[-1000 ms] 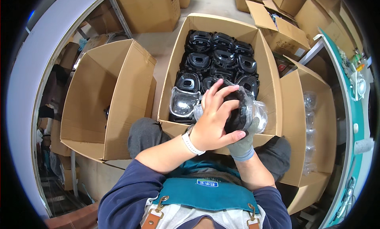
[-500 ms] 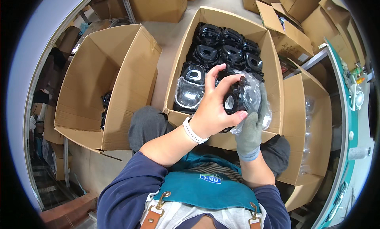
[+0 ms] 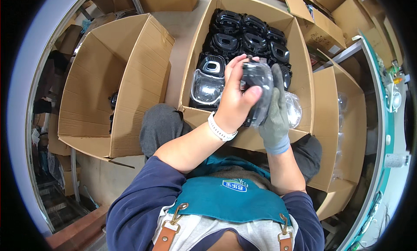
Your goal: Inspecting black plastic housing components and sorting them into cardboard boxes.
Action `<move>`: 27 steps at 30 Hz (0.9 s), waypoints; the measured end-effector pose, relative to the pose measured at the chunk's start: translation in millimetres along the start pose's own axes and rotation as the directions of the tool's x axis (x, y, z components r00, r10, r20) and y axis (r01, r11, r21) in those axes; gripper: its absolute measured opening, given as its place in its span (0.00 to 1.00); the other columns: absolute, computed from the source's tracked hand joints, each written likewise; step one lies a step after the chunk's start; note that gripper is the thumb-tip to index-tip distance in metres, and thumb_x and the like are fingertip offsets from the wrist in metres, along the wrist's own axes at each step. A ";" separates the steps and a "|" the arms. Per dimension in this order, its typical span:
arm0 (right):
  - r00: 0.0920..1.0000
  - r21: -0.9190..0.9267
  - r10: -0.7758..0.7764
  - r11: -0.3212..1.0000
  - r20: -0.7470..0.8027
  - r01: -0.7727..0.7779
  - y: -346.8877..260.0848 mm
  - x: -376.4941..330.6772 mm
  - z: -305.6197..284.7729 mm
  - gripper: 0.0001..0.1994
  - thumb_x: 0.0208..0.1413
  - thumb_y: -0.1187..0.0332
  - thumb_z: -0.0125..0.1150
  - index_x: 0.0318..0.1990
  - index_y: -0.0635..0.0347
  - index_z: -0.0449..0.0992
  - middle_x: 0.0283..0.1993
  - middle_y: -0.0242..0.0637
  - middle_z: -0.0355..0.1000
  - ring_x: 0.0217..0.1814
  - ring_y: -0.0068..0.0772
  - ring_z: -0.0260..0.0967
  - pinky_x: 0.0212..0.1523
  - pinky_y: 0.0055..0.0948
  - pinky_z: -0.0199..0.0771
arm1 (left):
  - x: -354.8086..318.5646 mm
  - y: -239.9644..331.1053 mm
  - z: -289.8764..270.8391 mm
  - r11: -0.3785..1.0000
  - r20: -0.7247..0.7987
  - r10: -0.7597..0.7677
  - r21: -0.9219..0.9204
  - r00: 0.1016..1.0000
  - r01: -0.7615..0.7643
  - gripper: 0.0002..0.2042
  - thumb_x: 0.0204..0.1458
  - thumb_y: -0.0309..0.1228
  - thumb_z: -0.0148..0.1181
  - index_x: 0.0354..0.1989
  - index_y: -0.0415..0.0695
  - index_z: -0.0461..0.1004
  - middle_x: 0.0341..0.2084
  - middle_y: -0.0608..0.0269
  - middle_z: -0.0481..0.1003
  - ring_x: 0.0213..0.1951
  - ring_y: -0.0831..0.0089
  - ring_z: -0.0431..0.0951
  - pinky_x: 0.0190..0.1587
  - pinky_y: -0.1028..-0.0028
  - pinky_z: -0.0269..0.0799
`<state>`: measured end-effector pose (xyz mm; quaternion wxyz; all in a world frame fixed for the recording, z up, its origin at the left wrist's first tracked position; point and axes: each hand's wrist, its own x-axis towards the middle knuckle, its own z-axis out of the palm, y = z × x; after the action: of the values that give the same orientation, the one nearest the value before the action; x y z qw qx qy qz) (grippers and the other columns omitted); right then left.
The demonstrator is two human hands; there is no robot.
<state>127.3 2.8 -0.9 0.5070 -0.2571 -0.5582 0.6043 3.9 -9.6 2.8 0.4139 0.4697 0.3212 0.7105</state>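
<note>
Over the middle cardboard box (image 3: 194,68), a black plastic housing with a clear cover (image 3: 259,77) is held between my two hands, slightly blurred. My bare left hand (image 3: 234,92), with a white wristband, grips its left side, the thumb across the near face. My right hand (image 3: 276,114), in a grey glove, presses flat-fingered against its right side. Below, several black housings (image 3: 226,41) sit in rows in the box. One clear cover (image 3: 206,87) lies at the box's near left, and another clear cover (image 3: 293,110) is beside my right hand.
A tall cardboard box (image 3: 143,77) at the left has a few black parts (image 3: 114,100) inside. On the right, another box (image 3: 325,125) contains several clear covers (image 3: 341,120). A teal-edged bench (image 3: 388,133) runs along the far right. More cartons (image 3: 321,34) stand behind.
The housing has turned more upright between my hands, and its clear cover now lies closer against it. My left fingers have closed in around it. The view has shifted slightly.
</note>
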 end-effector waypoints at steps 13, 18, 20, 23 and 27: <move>0.905 -0.304 -0.295 0.931 -0.305 0.201 12.9 10.5 -5.9 0.39 0.50 0.72 0.60 0.68 0.65 0.44 0.61 0.42 0.59 0.59 0.30 0.60 0.58 0.28 0.63 | -4.8 -2.2 9.8 0.975 -0.069 -0.221 0.003 0.973 0.221 0.18 0.63 0.44 0.48 0.36 0.38 0.64 0.33 0.64 0.65 0.37 0.78 0.62 0.47 0.75 0.61; 0.859 -0.405 -0.489 0.823 -0.149 0.398 6.5 13.4 5.4 0.49 0.40 0.75 0.64 0.69 0.66 0.38 0.66 0.47 0.50 0.64 0.40 0.54 0.63 0.34 0.59 | -6.9 -13.3 7.8 0.981 -0.241 -0.186 -0.096 0.953 0.168 0.22 0.66 0.45 0.38 0.50 0.37 0.69 0.46 0.60 0.72 0.48 0.72 0.71 0.52 0.73 0.65; 0.865 -0.521 -0.491 0.767 -0.102 0.374 3.1 3.7 8.7 0.49 0.41 0.75 0.64 0.69 0.66 0.38 0.66 0.47 0.50 0.65 0.42 0.54 0.64 0.36 0.58 | 5.6 -8.0 7.1 0.811 -0.405 -0.518 -0.512 0.753 0.283 0.22 0.64 0.48 0.39 0.50 0.42 0.70 0.45 0.58 0.74 0.48 0.68 0.72 0.52 0.67 0.67; 0.911 -0.389 -0.370 0.878 -0.182 0.279 8.5 -13.3 5.5 0.40 0.47 0.82 0.59 0.67 0.73 0.45 0.64 0.53 0.55 0.63 0.48 0.60 0.62 0.38 0.61 | 19.6 -0.8 -8.0 0.593 -0.207 -0.575 -0.772 0.792 0.228 0.22 0.57 0.51 0.42 0.46 0.47 0.73 0.42 0.63 0.76 0.41 0.69 0.75 0.43 0.69 0.70; 0.808 -0.920 -0.507 0.070 0.299 0.385 14.7 -24.1 -25.7 0.30 0.43 0.87 0.57 0.59 0.76 0.61 0.50 0.58 0.69 0.51 0.55 0.70 0.56 0.37 0.68 | 24.1 -0.1 -18.6 0.519 -0.178 -0.623 -0.822 0.761 0.233 0.22 0.54 0.53 0.45 0.40 0.50 0.76 0.37 0.65 0.78 0.38 0.69 0.76 0.35 0.70 0.70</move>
<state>153.6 -6.2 -27.1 0.4261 -0.3564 -0.8288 -0.0671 -18.7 10.7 5.9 0.6506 -0.0263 0.1884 0.7352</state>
